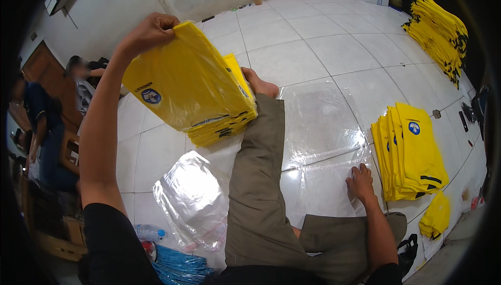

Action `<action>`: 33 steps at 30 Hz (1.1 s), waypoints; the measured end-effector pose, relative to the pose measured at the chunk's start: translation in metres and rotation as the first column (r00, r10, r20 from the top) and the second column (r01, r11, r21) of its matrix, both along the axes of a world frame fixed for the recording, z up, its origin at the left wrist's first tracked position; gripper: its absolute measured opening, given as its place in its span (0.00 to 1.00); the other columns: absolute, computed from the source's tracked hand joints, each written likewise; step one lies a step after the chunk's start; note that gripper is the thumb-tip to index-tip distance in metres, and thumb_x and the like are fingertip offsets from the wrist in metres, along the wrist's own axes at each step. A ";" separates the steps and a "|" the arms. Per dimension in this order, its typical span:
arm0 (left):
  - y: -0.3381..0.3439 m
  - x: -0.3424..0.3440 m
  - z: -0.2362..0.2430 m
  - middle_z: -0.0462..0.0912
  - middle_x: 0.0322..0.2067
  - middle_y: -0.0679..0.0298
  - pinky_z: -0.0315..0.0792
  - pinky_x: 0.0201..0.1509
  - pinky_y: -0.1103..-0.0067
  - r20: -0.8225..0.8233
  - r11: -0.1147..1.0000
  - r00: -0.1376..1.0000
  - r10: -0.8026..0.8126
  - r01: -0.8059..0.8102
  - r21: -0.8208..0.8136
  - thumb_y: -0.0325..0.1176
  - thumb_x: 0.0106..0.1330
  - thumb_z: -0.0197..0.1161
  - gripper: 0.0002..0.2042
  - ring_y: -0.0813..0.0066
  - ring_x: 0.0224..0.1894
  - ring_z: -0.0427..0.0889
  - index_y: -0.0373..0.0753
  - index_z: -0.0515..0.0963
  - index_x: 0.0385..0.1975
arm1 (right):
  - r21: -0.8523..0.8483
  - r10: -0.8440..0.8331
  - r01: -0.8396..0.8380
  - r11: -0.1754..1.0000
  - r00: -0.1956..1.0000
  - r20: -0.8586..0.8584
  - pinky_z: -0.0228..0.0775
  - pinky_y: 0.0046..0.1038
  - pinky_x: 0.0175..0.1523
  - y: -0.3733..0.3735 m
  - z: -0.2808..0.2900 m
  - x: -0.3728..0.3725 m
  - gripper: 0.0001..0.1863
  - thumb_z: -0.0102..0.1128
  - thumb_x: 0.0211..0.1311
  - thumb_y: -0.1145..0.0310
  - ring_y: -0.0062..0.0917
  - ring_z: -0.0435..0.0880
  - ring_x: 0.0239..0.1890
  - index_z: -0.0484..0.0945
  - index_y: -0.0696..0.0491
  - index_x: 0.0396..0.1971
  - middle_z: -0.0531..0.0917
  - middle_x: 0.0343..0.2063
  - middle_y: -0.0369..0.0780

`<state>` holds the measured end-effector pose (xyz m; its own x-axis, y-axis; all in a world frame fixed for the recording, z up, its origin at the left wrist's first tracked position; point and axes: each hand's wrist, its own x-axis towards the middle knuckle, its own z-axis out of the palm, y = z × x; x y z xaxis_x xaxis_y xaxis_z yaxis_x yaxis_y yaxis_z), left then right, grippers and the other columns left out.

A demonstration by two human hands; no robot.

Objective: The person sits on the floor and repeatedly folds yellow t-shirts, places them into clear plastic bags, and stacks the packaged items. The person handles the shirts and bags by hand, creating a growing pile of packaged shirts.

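Observation:
My left hand [156,32] pinches the upper corner of a folded yellow shirt in a clear plastic bag [182,81]. The bagged shirt slants over a stack of yellow shirts [222,131] beside my bare foot, and a round blue badge shows through the plastic. On the floor at my right, my right hand [361,183] rests with its fingers apart on the edge of a clear plastic bag [318,191]. Beyond it lies another flat clear bag [321,120]. A pile of folded yellow shirts [412,152] stands just right of that hand.
Shiny clear bags [190,188] lie left of my outstretched leg. Near them are a water bottle [148,232] and a blue bundle [180,264]. A crumpled yellow cloth [436,216] lies at lower right, a tall yellow pile [438,37] at far right. People [44,123] are at the left.

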<state>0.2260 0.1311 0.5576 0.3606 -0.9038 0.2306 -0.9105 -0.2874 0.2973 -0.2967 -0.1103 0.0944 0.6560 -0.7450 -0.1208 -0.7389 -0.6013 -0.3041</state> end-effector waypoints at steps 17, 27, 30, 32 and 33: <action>0.040 0.035 -0.319 0.47 0.78 0.49 0.42 0.71 0.35 0.107 0.825 0.818 0.564 -0.564 -0.041 0.64 0.73 0.50 0.39 0.43 0.79 0.43 0.53 0.51 0.78 | -0.001 0.066 -0.066 0.998 0.997 -0.039 0.64 0.48 0.68 -0.002 -0.005 0.004 0.34 0.68 0.60 0.59 0.54 0.63 0.68 0.71 0.59 0.64 0.62 0.68 0.59; 0.063 0.087 -0.347 0.55 0.75 0.49 0.50 0.68 0.34 0.140 0.897 0.896 0.422 -0.435 0.077 0.66 0.75 0.43 0.33 0.43 0.77 0.51 0.60 0.58 0.76 | -0.019 0.095 -0.095 0.995 0.995 -0.014 0.61 0.47 0.71 -0.007 -0.021 -0.009 0.36 0.67 0.60 0.59 0.54 0.61 0.70 0.69 0.60 0.65 0.60 0.70 0.58; 0.050 0.112 -0.335 0.59 0.73 0.44 0.55 0.70 0.40 0.157 0.885 0.898 0.411 -0.434 0.171 0.62 0.76 0.45 0.32 0.41 0.74 0.58 0.55 0.61 0.75 | -0.010 0.095 -0.095 0.995 0.995 -0.024 0.60 0.47 0.72 -0.007 -0.018 -0.008 0.36 0.67 0.61 0.59 0.54 0.60 0.70 0.68 0.60 0.66 0.59 0.71 0.58; 0.043 0.118 -0.334 0.61 0.71 0.39 0.56 0.71 0.46 0.107 0.919 0.929 0.354 -0.367 0.145 0.60 0.77 0.45 0.31 0.39 0.72 0.60 0.51 0.63 0.74 | -0.006 0.091 -0.091 0.996 0.995 -0.036 0.60 0.47 0.72 -0.007 -0.017 -0.008 0.36 0.66 0.61 0.59 0.54 0.60 0.70 0.68 0.60 0.66 0.59 0.71 0.58; 0.040 0.120 -0.336 0.62 0.70 0.37 0.57 0.72 0.49 0.081 0.934 0.942 0.324 -0.333 0.129 0.59 0.77 0.46 0.31 0.37 0.71 0.61 0.49 0.64 0.73 | -0.007 0.087 -0.087 0.996 0.995 -0.043 0.60 0.47 0.72 -0.007 -0.017 -0.009 0.36 0.66 0.61 0.59 0.54 0.60 0.70 0.68 0.59 0.66 0.59 0.71 0.58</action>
<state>0.3455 0.1716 0.2218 0.6327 -0.7615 0.1405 -0.7725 -0.6081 0.1827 -0.3053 -0.1172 0.0769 0.7130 -0.6864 -0.1435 -0.6956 -0.6665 -0.2681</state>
